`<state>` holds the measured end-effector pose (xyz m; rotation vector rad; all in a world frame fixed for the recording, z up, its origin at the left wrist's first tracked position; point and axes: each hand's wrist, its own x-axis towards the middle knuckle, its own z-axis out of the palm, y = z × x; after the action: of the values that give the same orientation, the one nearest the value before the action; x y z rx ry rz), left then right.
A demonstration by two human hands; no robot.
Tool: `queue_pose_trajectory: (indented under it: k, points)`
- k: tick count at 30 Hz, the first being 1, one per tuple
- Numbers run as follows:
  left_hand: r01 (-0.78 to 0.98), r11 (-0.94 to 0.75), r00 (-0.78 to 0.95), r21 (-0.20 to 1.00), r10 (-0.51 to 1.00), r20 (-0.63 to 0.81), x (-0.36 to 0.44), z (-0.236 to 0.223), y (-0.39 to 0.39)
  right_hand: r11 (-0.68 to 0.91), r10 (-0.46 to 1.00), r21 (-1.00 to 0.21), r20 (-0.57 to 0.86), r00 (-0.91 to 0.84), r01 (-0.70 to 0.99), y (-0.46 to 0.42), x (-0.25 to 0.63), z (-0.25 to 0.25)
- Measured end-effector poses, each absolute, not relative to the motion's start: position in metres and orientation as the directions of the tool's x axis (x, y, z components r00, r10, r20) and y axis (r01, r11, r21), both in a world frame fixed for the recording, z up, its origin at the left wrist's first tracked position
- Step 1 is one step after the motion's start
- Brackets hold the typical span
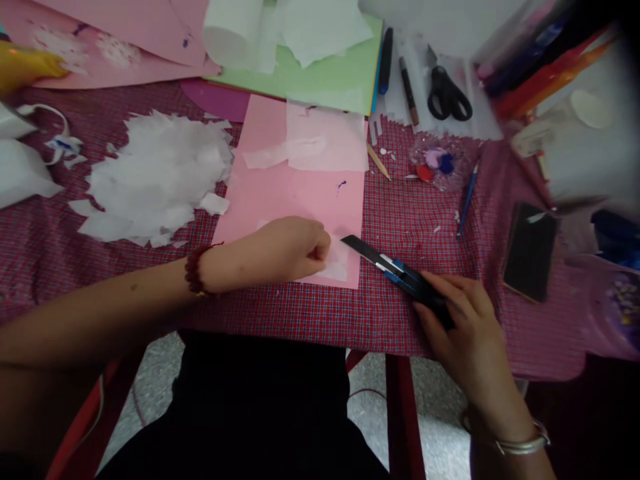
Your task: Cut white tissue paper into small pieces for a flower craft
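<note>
My right hand (465,327) grips a utility knife (405,277) by its black and blue handle. Its long dark blade is extended and points up and left, the tip over the right side of a pink sheet (300,193). Close to that tip, my left hand (300,247) is closed above the sheet's lower part; whether anything is in its fingers is hidden. A thin white paper piece (335,270) lies partly under this hand. Farther up the pink sheet are a larger translucent white paper (327,143) and a narrow white strip (265,157).
A heap of cut white paper (155,173) lies left on the checked tablecloth (310,317). Black scissors (447,97), pens, a paintbrush (469,200) and a paint palette (437,162) are at right, near a dark phone (531,250). A paper roll (230,33) stands at the back.
</note>
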<state>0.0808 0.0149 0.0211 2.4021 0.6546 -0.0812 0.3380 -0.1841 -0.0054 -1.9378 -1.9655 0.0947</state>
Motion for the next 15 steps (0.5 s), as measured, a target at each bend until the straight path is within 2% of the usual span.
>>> queue_pose_trajectory:
  k: [4,9,15]
  points:
    - [0.477,-0.615,0.867,0.628,0.449,-0.219,0.079,0.023,0.017,0.07,0.982,-0.281,0.19,-0.016,0.957,-0.182,0.334,-0.004]
    - [0.505,-0.607,0.854,0.613,0.454,-0.254,0.081,0.026,0.017,0.126,0.985,-0.268,0.146,-0.088,0.955,-0.179,0.331,0.003]
    - [0.491,-0.65,0.862,0.581,0.459,-0.216,0.084,0.02,0.015,0.152,0.988,-0.308,0.073,-0.136,0.939,-0.177,0.328,0.006]
